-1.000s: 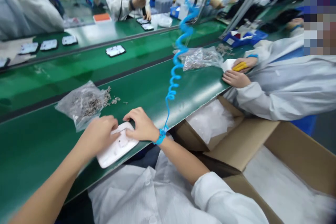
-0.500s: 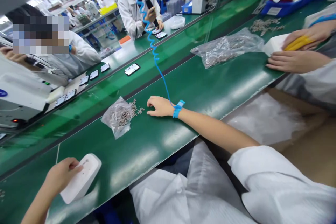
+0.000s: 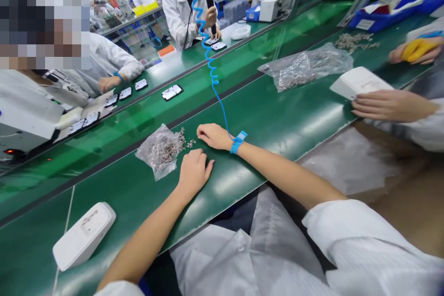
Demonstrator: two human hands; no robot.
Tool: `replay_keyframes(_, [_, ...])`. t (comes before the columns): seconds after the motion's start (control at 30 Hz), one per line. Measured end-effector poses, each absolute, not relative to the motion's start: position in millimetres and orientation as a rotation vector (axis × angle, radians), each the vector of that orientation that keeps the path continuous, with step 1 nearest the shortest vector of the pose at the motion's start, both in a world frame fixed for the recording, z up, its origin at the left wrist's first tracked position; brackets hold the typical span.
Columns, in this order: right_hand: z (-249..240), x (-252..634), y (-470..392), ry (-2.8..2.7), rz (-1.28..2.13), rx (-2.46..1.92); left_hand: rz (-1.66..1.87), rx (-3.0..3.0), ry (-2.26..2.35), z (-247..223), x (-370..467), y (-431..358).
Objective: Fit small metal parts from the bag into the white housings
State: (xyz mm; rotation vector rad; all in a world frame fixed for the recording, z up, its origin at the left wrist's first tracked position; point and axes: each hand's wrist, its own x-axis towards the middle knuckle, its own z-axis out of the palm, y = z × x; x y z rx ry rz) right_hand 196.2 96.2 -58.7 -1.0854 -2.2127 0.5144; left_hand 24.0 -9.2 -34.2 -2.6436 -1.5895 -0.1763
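Note:
My left hand (image 3: 194, 169) rests palm down near the small metal parts (image 3: 189, 142), with its thumb apart from the fingers; it holds nothing that I can see. Just beyond it, my right hand (image 3: 214, 136) has its fingers curled together at the edge of the same parts, and what they pinch, if anything, is hidden. A blue wrist strap (image 3: 237, 142) with a coiled cord is on my right wrist. The parts spill from a clear plastic bag (image 3: 152, 150). A white wedge-shaped plastic device (image 3: 78, 243) lies by itself on the green belt (image 3: 138, 222) at left.
At right, a co-worker's hand (image 3: 391, 105) touches another white device (image 3: 359, 81); their other hand holds a yellow cloth (image 3: 418, 50). A second bag of parts (image 3: 308, 67) and a blue bin (image 3: 381, 14) lie beyond. Phone-like units (image 3: 172, 92) stand behind the clear screen.
My left hand has let go of the white device at left and moved right to the metal parts. My right hand's fingers have drawn together. The co-worker's yellow cloth has moved off their device.

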Motion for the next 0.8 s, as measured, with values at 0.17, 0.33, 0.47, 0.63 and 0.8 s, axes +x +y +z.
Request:
replay_keyframes(0.17, [-59.5,179.8,90.4,-2.380,0.418,-1.061,-0.218,-2.402,-1.782,-38.3,23.2,-14.0])
replay_keyframes(0.33, [-59.1,172.4,87.7,-2.436,0.360,-1.176,-0.136,-2.411,-1.856,-37.5,23.6,-13.4])
replay_keyframes(0.47, [-61.3,169.5,88.8,-2.419,0.332,-1.276,-0.147,-2.390,-1.889,-35.7,26.8,-13.9])
replay_keyframes(0.63, [-67.1,174.2,88.3,-2.414,0.339,-1.217,-0.164,-2.372,-1.882,-35.3,26.7,-15.8])
replay_keyframes(0.8, [-65.1,178.4,90.9,-2.318,0.439,-1.192,-0.256,-2.375,-1.835,-46.1,24.7,-13.6])
